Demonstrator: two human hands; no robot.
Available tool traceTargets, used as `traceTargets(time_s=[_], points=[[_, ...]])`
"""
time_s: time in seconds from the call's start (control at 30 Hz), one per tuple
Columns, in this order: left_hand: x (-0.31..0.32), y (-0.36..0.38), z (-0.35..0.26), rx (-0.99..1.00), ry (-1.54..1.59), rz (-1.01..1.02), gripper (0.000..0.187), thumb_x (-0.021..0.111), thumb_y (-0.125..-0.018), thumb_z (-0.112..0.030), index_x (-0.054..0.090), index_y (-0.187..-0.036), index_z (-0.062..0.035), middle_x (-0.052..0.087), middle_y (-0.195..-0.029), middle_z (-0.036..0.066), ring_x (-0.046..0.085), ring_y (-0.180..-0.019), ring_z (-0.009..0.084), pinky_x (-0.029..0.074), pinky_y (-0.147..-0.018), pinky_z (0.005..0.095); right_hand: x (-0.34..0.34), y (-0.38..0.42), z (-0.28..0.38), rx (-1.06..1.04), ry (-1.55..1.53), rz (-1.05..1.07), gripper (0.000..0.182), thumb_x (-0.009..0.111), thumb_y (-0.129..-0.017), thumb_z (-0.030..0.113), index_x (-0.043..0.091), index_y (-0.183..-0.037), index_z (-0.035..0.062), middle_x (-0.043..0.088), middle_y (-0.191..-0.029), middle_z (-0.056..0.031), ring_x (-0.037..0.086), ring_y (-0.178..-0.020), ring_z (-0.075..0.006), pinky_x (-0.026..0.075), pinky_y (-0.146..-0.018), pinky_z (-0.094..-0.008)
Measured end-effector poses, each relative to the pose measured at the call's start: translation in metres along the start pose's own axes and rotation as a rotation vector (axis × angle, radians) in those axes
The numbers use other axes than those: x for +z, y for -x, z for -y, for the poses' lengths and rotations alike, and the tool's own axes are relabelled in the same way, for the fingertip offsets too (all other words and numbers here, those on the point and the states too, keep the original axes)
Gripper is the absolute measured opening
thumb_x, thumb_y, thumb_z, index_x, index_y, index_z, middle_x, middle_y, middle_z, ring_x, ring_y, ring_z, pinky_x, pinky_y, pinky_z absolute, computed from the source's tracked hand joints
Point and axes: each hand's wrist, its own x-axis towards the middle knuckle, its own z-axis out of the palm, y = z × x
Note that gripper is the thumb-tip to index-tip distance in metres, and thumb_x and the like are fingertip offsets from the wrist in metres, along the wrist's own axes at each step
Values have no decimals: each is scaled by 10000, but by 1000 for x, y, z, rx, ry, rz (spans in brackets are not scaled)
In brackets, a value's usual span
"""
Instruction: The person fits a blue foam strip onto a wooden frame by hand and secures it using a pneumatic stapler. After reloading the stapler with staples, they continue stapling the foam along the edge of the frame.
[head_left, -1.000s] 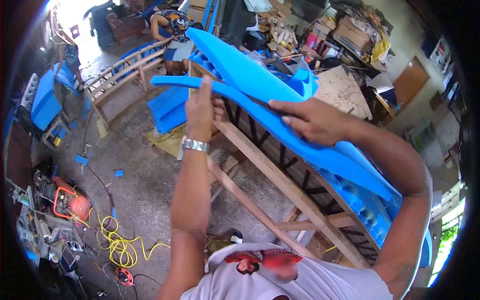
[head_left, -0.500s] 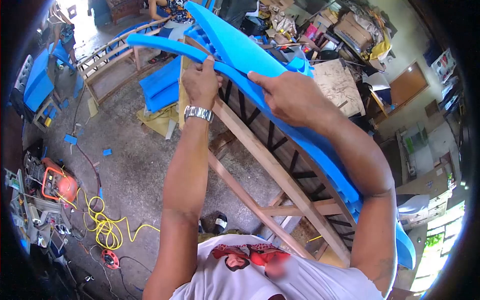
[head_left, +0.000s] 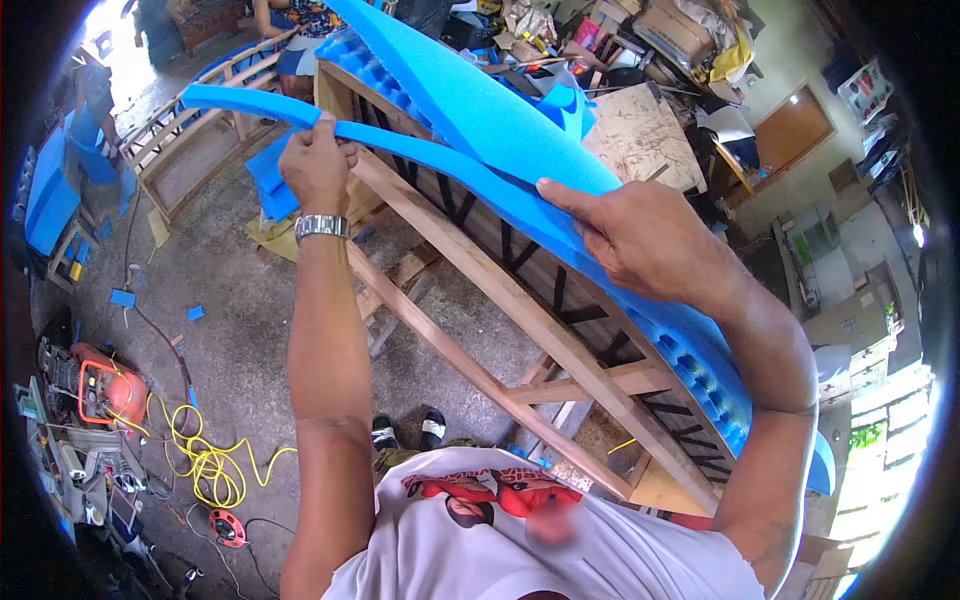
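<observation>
My left hand [head_left: 318, 168], with a metal watch at its wrist, pinches a long blue foam strip [head_left: 410, 148] near its free end. That strip curves away from a large blue foam sheet [head_left: 500, 110], with a narrow gap between them. At the gap's closed end is my right hand [head_left: 650, 235], its index finger stretched along the foam and the other fingers curled. Something thin and dark shows by that fingertip, but I cannot make out what it is. Under the sheet, bumpy blue foam [head_left: 690, 370] lies on a wooden frame [head_left: 480, 255] with dark webbing straps.
Another wooden frame [head_left: 190, 165] stands at the far left, near a person [head_left: 290, 22]. A yellow hose [head_left: 215, 470] coils on the floor beside an orange machine [head_left: 110, 390]. Cardboard and scrap [head_left: 680, 30] are piled at the back; a wooden board [head_left: 645, 135] leans there.
My left hand has drawn the strip further left, away from the sheet. My right hand has moved down and right along the foam, and the gap is longer. The view has shifted slightly.
</observation>
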Motion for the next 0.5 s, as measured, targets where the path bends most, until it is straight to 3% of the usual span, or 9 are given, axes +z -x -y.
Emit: traceTargets(time_s=[0.3, 0.33, 0.47, 0.5], points=[[-35, 3, 1, -18, 23, -73, 336, 705, -984, -240, 618, -853, 57, 686, -700, 134, 652, -523, 158, 547, -462, 285, -11, 59, -17, -8, -16, 84, 501, 594, -947, 133, 578, -1444, 191, 661, -785, -224, 655, -719, -422, 490, -675, -538], [-37, 7, 1, 11, -32, -178, 336, 690, -997, -258, 630, -854, 40, 680, -696, 116, 625, -514, 141, 514, -445, 273, -12, 64, -19, -2, -18, 91, 507, 595, -943, 131, 576, -1447, 188, 662, -787, -223, 654, -717, -422, 489, -673, -538], [-26, 58, -8, 12, 100, -79, 425, 623, -1033, -393, 666, -857, -9, 682, -693, 82, 625, -522, 119, 496, -468, 258, -2, 68, -16, 7, -65, 113, 497, 582, -943, 132, 570, -1439, 156, 670, -791, -218, 664, -719, -422, 500, -664, -549], [-16, 84, -7, -118, 176, 52, 447, 611, -1035, -422, 673, -849, -21, 686, -698, 85, 629, -521, 120, 494, -470, 255, 0, 68, -14, -3, -50, 119, 486, 569, -946, 145, 565, -1432, 134, 674, -782, -216, 670, -724, -426, 512, -669, -560]])
